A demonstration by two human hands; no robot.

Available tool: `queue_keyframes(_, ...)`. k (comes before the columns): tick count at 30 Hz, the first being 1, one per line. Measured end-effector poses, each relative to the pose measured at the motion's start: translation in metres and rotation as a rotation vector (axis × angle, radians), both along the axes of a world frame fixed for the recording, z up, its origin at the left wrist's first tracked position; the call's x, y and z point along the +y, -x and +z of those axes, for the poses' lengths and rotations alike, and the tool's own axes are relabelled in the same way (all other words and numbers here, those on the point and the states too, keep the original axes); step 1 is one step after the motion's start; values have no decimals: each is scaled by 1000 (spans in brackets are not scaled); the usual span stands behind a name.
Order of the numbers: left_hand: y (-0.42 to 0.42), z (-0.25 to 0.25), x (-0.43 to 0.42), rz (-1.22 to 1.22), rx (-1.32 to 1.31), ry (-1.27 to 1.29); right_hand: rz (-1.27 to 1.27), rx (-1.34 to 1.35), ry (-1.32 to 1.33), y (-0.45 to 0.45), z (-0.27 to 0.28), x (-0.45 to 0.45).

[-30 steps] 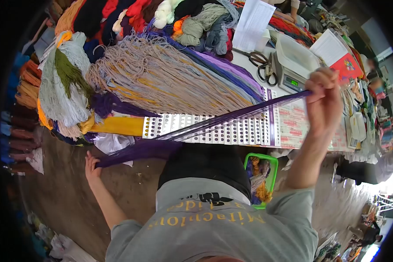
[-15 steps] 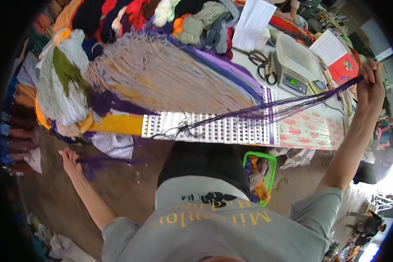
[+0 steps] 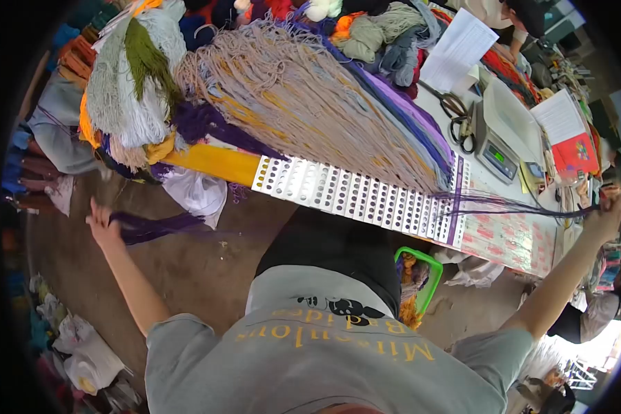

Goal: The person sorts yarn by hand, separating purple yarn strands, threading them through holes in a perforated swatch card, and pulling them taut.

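Observation:
Both my arms are stretched wide apart. At the far left, beside the table and over the floor, my left hand [image 3: 105,226] grips a bundle of dark purple yarn [image 3: 157,229] that trails toward the middle and blurs there. Out at the far right, my right hand [image 3: 606,212] is closed on the end of several thin purple strands [image 3: 524,205], which run back over the table's front edge. Below these strands lies a white card with rows of holes [image 3: 352,192]. A broad fan of beige and grey yarn [image 3: 303,103] covers the table behind the card.
A digital scale [image 3: 498,159] and black scissors [image 3: 462,131] sit on the right side of the table. Grey-white hanks [image 3: 145,83] hang at the left end. A green basket [image 3: 431,283] with yarn stands below the front edge. Another person [image 3: 507,21] is at the far side.
My right hand has moved outward and lower in the view, drawing the purple strands rightward. The left hand sits slightly higher with its bundle. The view has turned, tilting the table.

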State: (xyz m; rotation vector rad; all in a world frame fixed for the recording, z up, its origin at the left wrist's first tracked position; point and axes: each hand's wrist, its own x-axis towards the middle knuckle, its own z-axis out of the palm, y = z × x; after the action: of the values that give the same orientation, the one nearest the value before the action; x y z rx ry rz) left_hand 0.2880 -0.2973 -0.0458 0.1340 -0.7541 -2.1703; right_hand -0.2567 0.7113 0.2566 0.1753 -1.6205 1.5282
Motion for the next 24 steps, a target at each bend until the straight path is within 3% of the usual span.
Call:
queue_keyframes(2, 90, 76, 117, -44, 26, -136, -383, -98, -1070, -30, -35, -76)
queue_keyframes(3, 133, 103, 176, -44, -10, -134, -556, 62, -1459, -45, -52, -116)
queue_keyframes(4, 156, 106, 197, -221, 28, -184, -20, -381, -719, -73, -73, -194)
queue_keyframes(5, 177, 103, 220, -153, -206, -170, 294, -356, -517, -81, -117, -232)
queue_keyframes(6, 190, 83, 226, -367, -207, -126, 435, -423, -689, -116, -123, -290)
queue_keyframes(7, 213, 108, 270, -287, -485, 12, 660, -520, -575, -124, -156, -320)
queue_keyframes(8, 228, 97, 279, -434, -557, 63, 644, -482, -766, -137, -179, -354)
queue_keyframes(9, 241, 97, 294, -589, -567, 148, 785, -611, -729, -156, -181, -386)
queue_keyframes(12, 265, 80, 319, -888, -740, 80, 1022, -696, -498, -174, -244, -452)
queue_keyframes(15, 274, 73, 330, -1043, -912, 172, 954, -715, -506, -175, -272, -485)
queue_keyframes(21, 289, 60, 338, -1010, -1030, 255, 769, -632, -653, -180, -283, -488)
queue_keyframes(24, 299, 49, 347, -928, -994, 563, 748, -570, -650, -180, -289, -488)
